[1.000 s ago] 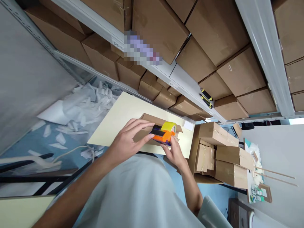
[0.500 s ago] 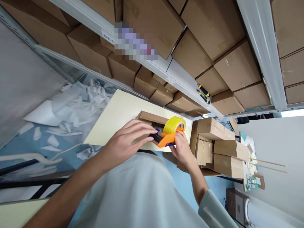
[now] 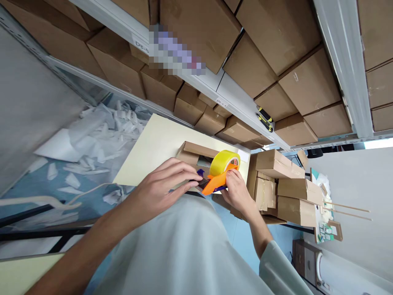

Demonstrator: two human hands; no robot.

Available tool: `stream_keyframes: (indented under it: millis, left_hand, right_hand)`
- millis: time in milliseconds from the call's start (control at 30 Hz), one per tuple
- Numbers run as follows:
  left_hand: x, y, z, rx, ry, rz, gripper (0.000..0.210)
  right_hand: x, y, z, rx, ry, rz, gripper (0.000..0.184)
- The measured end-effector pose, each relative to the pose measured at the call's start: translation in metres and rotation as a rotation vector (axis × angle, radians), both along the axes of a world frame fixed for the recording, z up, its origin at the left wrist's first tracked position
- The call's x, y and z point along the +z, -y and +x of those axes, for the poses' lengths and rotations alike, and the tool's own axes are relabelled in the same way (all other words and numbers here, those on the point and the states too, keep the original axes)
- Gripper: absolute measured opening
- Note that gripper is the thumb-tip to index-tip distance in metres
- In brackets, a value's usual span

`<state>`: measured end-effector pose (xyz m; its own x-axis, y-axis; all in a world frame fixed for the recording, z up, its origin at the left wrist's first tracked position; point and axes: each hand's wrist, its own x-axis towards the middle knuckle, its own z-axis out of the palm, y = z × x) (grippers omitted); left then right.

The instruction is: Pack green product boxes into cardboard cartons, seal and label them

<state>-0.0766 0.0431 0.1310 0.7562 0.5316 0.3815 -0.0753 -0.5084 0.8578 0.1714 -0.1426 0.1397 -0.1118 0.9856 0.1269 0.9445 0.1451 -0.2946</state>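
Note:
An orange tape dispenser point(image 3: 216, 182) with purple parts carries a roll of yellowish clear tape point(image 3: 221, 162). My right hand point(image 3: 237, 186) is closed around its handle side. At the dispenser's dark front end, the thumb and fingertips of my left hand point(image 3: 172, 182) come together in a pinch; whether they hold a tape end I cannot see. Just behind the dispenser, an open cardboard box point(image 3: 188, 152) lies on the pale yellow tabletop point(image 3: 150, 143), with something dark and greyish partly visible inside. My left hand and the dispenser cover its near side.
Shelves packed with cardboard boxes point(image 3: 190, 32) rise beyond the table. Two yellow-and-black utility knives point(image 3: 264, 119) lie on a shelf. More cardboard boxes point(image 3: 296, 209) are stacked at the right. White scraps point(image 3: 101, 135) heap up on the left, near a pale hose point(image 3: 39, 201).
The dispenser has tilted slightly, and its front end sits a little lower in my left fingers. More of the open box's inside shows. Both hands keep their hold.

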Motion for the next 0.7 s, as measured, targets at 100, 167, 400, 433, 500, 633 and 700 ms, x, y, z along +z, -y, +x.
stream_keyframes:
  millis: [100,167,400,433,500,633,700]
  left_hand:
    - [-0.001,0.002,-0.003,-0.003,-0.012,-0.007,0.025]
    - [-0.003,0.003,-0.004,0.024,-0.043,-0.032,0.026]
    - [-0.032,0.002,-0.001,0.081,-0.138,-0.251,0.039]
    - [-0.041,0.002,0.001,0.085,-0.164,-0.330,0.043]
    - [-0.060,0.003,0.005,0.089,-0.198,-0.507,0.055]
    - [-0.092,0.006,0.011,0.081,-0.186,-0.734,0.073]
    - [-0.100,0.007,0.010,0.108,-0.189,-0.746,0.077]
  right_hand:
    - [0.000,0.000,-0.002,0.012,-0.017,-0.026,0.023]
    - [0.000,-0.002,-0.004,0.017,-0.042,-0.054,0.022]
    - [-0.004,-0.018,-0.011,-0.100,-0.184,-0.188,0.021]
    - [-0.005,-0.021,-0.012,-0.138,-0.197,-0.232,0.024]
    - [-0.010,-0.028,-0.015,-0.206,-0.217,-0.329,0.028]
    - [-0.015,-0.037,-0.020,-0.254,-0.256,-0.487,0.039]
    - [-0.013,-0.041,-0.021,-0.258,-0.256,-0.542,0.043]
